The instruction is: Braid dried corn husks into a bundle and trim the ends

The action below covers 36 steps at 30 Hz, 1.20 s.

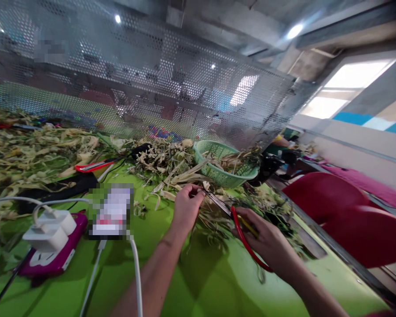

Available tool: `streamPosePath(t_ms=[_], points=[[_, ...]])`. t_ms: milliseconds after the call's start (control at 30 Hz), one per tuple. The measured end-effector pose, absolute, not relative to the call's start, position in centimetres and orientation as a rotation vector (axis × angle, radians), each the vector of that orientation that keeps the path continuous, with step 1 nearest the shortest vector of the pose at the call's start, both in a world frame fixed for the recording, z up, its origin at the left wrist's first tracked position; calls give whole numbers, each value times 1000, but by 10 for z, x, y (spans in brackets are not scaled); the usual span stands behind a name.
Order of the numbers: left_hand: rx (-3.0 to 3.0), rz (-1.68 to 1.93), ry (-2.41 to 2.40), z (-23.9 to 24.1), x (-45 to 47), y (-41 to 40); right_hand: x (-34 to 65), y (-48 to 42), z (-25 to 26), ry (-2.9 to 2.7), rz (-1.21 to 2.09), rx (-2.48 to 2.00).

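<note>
My left hand point(187, 206) is closed in a pinch near the middle of the green table point(165, 290). A small pale piece of dried plant point(206, 185) shows at its fingertips. My right hand point(265, 235) grips the scissors point(236, 224) by their red and yellow handles. The scissor blades point(219, 202) point up and left, their tips close to my left fingertips. Whether the blades touch the plant piece is too small to tell. Behind my hands, dried stalks and husks point(183, 176) lie heaped beside a light green plastic basket point(218, 174).
A phone with a blurred screen point(114, 211) stands at left, near a purple power strip point(53, 259) with white chargers point(49, 229) and cables. Another pair of red-handled scissors point(94, 166) lies among the husks. A perforated metal screen point(145, 83) stands behind; red chairs point(336, 207) are at right.
</note>
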<state>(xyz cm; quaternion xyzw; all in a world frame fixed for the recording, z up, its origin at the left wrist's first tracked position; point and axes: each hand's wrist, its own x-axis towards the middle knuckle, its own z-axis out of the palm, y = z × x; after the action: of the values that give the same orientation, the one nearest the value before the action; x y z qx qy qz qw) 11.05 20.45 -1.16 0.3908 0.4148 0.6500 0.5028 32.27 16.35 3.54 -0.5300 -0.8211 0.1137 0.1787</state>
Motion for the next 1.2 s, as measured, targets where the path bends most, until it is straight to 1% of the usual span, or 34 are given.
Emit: streamPosePath(t_ms=[200,433,600,1200], points=[[959,1575,1046,-10,109,205,321,160,43,-2332,247,-1504],[1230,1563,1362,2,107,193,320,158,49,-2361,64,-1499],[1325,1528,1463,5,108,190,321,160,47,-2414,-30,-1505],[1268,1526,1493,4,111,190,309,162,48,-2407,67,-1496]])
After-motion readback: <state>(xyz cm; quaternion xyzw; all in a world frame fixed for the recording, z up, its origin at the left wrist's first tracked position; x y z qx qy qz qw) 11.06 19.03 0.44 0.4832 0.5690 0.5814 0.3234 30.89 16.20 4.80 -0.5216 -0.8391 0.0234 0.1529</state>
